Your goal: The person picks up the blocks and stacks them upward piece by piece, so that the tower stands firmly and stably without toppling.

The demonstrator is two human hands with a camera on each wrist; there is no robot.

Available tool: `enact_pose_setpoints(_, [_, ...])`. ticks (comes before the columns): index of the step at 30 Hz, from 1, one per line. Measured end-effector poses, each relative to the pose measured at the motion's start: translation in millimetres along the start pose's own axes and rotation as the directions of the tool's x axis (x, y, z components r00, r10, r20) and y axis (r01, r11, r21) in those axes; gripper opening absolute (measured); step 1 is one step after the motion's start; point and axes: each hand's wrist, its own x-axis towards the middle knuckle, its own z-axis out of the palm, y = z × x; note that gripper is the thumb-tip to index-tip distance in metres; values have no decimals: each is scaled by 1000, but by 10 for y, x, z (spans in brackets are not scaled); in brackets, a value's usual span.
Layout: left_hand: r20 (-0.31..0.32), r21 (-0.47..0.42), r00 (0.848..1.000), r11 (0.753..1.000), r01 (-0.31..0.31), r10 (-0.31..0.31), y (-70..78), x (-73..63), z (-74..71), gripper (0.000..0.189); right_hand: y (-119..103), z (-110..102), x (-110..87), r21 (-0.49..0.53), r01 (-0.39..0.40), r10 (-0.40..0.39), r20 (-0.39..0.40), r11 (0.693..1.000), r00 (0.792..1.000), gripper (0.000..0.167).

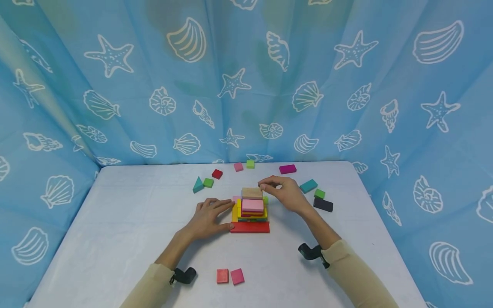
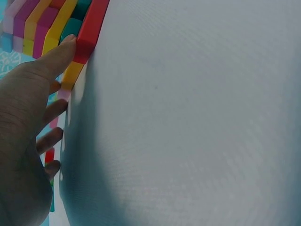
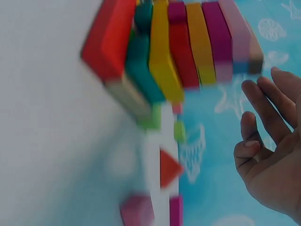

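A layered stack of coloured wooden blocks stands mid-table, with a long red block low at its front. Higher up are a pink block and a plain wood-coloured block. My left hand lies along the stack's left side with fingers extended. In the left wrist view its thumb touches the stack near the red block. Beside the top right of the stack is my right hand, fingers loosely bent. The right wrist view shows a gap between those fingers and the stack, with nothing held.
Behind the stack lie a teal triangle, a red block and a purple block. To the right are a teal block and a black block. Two reddish squares, one coral, lie in front.
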Motion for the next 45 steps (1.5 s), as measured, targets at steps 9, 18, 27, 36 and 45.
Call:
enact_pose_setpoints(9, [-1, -5, 1000, 1000, 3, -3, -4, -27, 2, 81, 757, -687, 2, -327, -86, 82, -27, 941, 996, 30])
enact_pose_setpoints(18, [10, 12, 1000, 1000, -6, 6, -29, -24, 7, 81, 1202, -990, -13, -562, -172, 247, 60, 809, 967, 42])
enact_pose_setpoints(27, [-1, -1, 1000, 1000, -22, 22, -27, -11, 0, 81, 1190, -934, 6, -487, -203, 246, 25, 849, 969, 32])
enact_pose_setpoints(36, [-6, -2, 1000, 1000, -27, 27, -28, -19, 45, 80, 734, -704, -63, -143, -116, 108, -61, 983, 992, 29])
enact_pose_setpoints(45, [-28, -6, 999, 1000, -23, 23, -28, -23, 19, 81, -63, -468, -223, 282, -211, 147, 231, 936, 962, 40])
